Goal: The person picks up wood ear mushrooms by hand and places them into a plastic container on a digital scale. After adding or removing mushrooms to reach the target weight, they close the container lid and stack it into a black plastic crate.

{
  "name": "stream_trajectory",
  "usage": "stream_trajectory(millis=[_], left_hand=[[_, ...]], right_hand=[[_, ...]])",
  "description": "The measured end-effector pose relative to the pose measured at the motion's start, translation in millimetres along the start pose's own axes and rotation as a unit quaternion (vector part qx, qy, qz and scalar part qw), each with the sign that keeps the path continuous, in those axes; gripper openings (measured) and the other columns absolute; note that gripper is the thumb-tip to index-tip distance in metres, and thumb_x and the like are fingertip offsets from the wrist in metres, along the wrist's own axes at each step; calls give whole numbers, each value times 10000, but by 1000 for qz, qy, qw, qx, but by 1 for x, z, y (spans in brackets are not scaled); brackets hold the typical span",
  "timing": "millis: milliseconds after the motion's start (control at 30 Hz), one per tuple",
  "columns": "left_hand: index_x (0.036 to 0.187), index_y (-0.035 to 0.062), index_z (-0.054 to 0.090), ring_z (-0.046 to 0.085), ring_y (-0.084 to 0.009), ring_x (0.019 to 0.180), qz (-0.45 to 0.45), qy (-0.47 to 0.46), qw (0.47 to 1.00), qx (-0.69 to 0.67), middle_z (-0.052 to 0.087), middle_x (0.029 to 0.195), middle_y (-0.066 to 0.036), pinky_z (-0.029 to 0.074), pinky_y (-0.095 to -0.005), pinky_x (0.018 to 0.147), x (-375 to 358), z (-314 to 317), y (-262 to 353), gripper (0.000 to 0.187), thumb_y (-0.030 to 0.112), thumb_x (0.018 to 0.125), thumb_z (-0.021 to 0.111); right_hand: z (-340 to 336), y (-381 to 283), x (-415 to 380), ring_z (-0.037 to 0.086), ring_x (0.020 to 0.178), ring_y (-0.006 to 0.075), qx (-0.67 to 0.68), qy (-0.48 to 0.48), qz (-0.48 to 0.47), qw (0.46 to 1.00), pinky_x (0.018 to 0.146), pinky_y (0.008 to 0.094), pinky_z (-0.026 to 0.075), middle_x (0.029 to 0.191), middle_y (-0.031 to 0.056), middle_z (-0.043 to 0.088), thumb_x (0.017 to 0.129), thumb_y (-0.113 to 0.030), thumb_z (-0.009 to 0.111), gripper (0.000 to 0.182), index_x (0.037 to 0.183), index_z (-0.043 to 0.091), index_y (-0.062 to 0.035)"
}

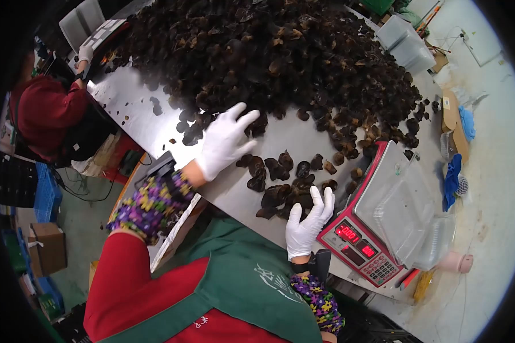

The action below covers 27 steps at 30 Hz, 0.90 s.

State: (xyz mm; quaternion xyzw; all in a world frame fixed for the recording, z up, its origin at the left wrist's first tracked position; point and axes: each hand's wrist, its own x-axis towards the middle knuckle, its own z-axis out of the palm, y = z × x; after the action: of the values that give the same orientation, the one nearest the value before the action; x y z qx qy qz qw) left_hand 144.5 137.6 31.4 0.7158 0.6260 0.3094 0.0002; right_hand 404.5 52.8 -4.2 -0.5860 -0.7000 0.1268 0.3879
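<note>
White gloves cover both of my hands. My left hand [226, 140] has its fingers spread at the near edge of a big heap of dark, ear-shaped pieces [269, 54], over the steel table [217, 191]. Close to the table's front edge, my right hand [310, 223] has its fingers apart beside a small group of the same pieces [277, 194]. What lies under its fingertips is partly hidden. To its right stands a red scale [363, 248] with lit red digits and a clear plastic tray [397, 197] on top.
A co-worker in a dark red top [48, 114] is at the left, one gloved hand by another scale [106, 34]. Clear containers [406, 46] stand at the back right. A pink cup [456, 262] and a blue cloth [452, 180] are at the right.
</note>
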Motion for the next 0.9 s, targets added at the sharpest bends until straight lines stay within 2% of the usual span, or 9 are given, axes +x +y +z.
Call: stream_trajectory(millis=[100, 133, 233, 300, 467, 700, 767, 833, 900], left_hand=[[1163, 101, 654, 601, -360, 1051, 32, -107, 993, -35, 605, 1166, -140, 524, -428, 886, 26, 31, -8, 306, 177, 870, 697], [1089, 86, 661, 604, -357, 1017, 33, -102, 989, -98, 601, 1066, -127, 525, -431, 852, 23, 36, -7, 217, 170, 889, 670], [1123, 100, 667, 619, -316, 1048, -29, -194, 969, -149, 637, 1101, -113, 516, -393, 887, -4, 16, 32, 255, 206, 892, 689], [1184, 98, 658, 609, -301, 1114, 5, -145, 976, -160, 640, 1186, -102, 499, -400, 946, -28, 11, 41, 332, 222, 881, 719], [1373, 85, 576, 530, -370, 1293, -43, -68, 987, -141, 515, 1444, -182, 441, -428, 1074, -48, 2, 33, 587, 292, 859, 769], [1478, 80, 488, 428, -390, 1410, 20, -134, 981, -137, 439, 1531, -207, 351, -459, 1164, -28, 16, 29, 789, 506, 859, 727], [1515, 77, 440, 409, -398, 1423, 55, -218, 950, -218, 414, 1547, -222, 327, -472, 1178, -24, 19, 33, 874, 569, 844, 709], [1518, 76, 436, 393, -448, 1416, 94, -239, 938, -234, 412, 1531, -254, 318, -516, 1172, -30, 17, 40, 1007, 671, 762, 731], [1488, 81, 476, 399, -476, 1397, 159, -219, 949, -164, 418, 1521, -254, 317, -550, 1158, -44, 11, 48, 1050, 739, 707, 720]], right_hand=[[1, 0, -2, 284, 1433, 467, -3, 10, 4, 1000, 1184, 570, 252, 1525, 213, 347, 851, -93, 666, 570, 1400, 515, -62], [1, 1, -2, 285, 1430, 469, -6, 8, 5, 1000, 1183, 573, 251, 1526, 214, 348, 848, -95, 668, 572, 1398, 515, -62], [-1, -1, -1, 290, 1424, 467, -11, 4, 17, 1000, 1183, 580, 247, 1529, 215, 348, 841, -96, 671, 583, 1400, 510, -59], [-1, -1, -1, 294, 1422, 465, 7, 6, 16, 1000, 1184, 578, 244, 1530, 214, 349, 842, -93, 668, 586, 1403, 506, -57], [-1, 0, 2, 242, 1464, 477, 31, 1, 32, 999, 1200, 571, 215, 1566, 245, 304, 889, -125, 644, 633, 1478, 432, -34], [8, 5, 22, 239, 1467, 491, -10, 13, 93, 996, 1205, 582, 188, 1565, 295, 293, 947, -208, 620, 665, 1522, 358, 1], [5, 8, 26, 388, 1391, 449, -34, -40, 99, 994, 1179, 543, 262, 1451, 282, 459, 973, -260, 605, 621, 1487, 398, 19], [0, 3, 21, 457, 1313, 439, 54, -45, 63, 995, 1143, 514, 319, 1398, 277, 499, 968, -265, 609, 609, 1457, 425, 49], [-3, -3, 6, 465, 1294, 445, 53, -63, 19, 996, 1117, 514, 354, 1396, 279, 496, 953, -315, 636, 674, 1459, 413, 70]])
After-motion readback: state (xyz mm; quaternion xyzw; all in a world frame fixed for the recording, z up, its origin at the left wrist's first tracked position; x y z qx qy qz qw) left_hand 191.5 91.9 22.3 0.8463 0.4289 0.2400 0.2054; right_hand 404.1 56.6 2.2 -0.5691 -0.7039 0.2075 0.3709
